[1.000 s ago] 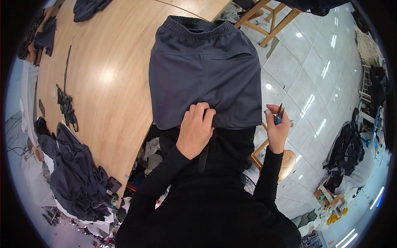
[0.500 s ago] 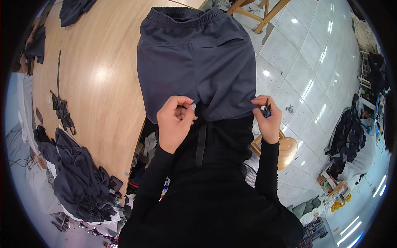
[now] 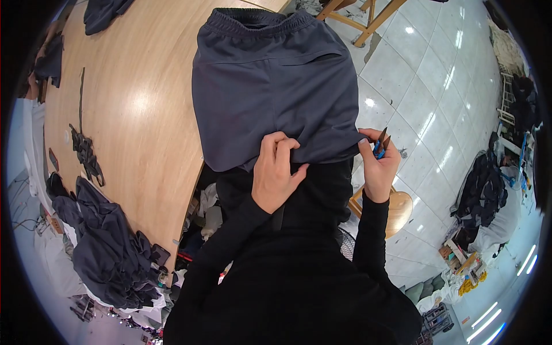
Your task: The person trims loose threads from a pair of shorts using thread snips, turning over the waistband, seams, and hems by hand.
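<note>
A pair of dark grey shorts point(image 3: 241, 103) with an elastic waistband lies in front of me, waistband away from my body, its left part over the table edge. My left hand point(image 3: 277, 171) is at the inner leg hem, fingers bent onto the cloth and thumb low by the hem edge. The fingertips are partly hidden in the folds. At the right hem corner, my right hand point(image 3: 380, 167) pinches the fabric between thumb and index finger. Tucked in the same hand are small blue thread snips point(image 3: 380, 148), blades pointing up and apart.
On the left is a wooden table point(image 3: 138, 132), with a heap of dark garments point(image 3: 112, 247), a phone point(image 3: 160, 254) and a dark cord bundle point(image 3: 86, 155). A wooden stool point(image 3: 399, 215) stands at my right on the tiled floor point(image 3: 425, 86). Piled clothes point(image 3: 483, 187) lie farther right.
My left hand has moved right along the hem and bent onto the cloth. My right hand has shifted slightly right, drawing the hem corner outward. The snips' blades show more clearly.
</note>
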### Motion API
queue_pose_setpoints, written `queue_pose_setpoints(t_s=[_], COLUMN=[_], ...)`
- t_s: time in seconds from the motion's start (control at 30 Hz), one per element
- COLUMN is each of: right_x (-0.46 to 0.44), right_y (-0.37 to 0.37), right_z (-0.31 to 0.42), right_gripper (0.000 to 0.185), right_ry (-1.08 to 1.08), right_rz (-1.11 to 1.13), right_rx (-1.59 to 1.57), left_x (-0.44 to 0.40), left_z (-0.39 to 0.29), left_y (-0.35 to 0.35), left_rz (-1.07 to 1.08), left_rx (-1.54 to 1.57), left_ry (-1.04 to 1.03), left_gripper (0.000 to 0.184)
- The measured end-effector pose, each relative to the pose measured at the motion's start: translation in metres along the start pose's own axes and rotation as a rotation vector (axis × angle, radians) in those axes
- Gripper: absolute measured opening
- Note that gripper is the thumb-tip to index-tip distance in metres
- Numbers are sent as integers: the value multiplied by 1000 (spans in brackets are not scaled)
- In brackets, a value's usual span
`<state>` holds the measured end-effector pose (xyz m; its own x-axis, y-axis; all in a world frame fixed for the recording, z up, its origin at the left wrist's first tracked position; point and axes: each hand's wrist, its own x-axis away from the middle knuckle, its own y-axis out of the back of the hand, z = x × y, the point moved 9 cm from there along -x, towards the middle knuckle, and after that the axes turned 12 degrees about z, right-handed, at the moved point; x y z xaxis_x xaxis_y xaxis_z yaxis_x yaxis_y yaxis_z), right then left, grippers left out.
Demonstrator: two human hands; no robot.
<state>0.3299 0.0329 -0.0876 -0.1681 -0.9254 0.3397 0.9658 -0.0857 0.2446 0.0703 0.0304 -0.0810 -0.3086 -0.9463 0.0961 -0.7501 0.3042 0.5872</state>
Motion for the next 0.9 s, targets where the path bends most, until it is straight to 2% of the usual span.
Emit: queue_pose_setpoints(t_s=[0.13,0.23,0.37,0.43,0.5,0.6,0.73,0.77,0.9], right_x=[-4,-3,-9,-13,-10,4,31,31,31], right_y=[8,9,1,-2,1,7,-3,-7,-47], right_z=[-24,-24,-18,-19,-7,21,71,74,104], right_gripper=[17,16,16,19,23,29,33,32,31], right_ry=[-22,-76,-32,-18,100,275,467,490,471], right_rz=[-25,-39,-33,-20,-88,-193,-204,-136,206], right_rx=[-65,-118,-92,-19,149,283,295,192,275], left_x=[4,3,-8,-13,-16,-15,-13,-13,-12], left_z=[6,14,-13,-6,-1,14,16,13,-2], left_y=[5,1,-8,-16,-20,-23,-15,-12,-1], left_rz=[-7,17,39,46,85,224,286,276,236], left_rx=[117,304,28,78,160,527,814,862,983], left_ry=[-19,55,-159,-136,-85,204,237,207,157], left_gripper=[44,30,22,18,8,7,6,6,16])
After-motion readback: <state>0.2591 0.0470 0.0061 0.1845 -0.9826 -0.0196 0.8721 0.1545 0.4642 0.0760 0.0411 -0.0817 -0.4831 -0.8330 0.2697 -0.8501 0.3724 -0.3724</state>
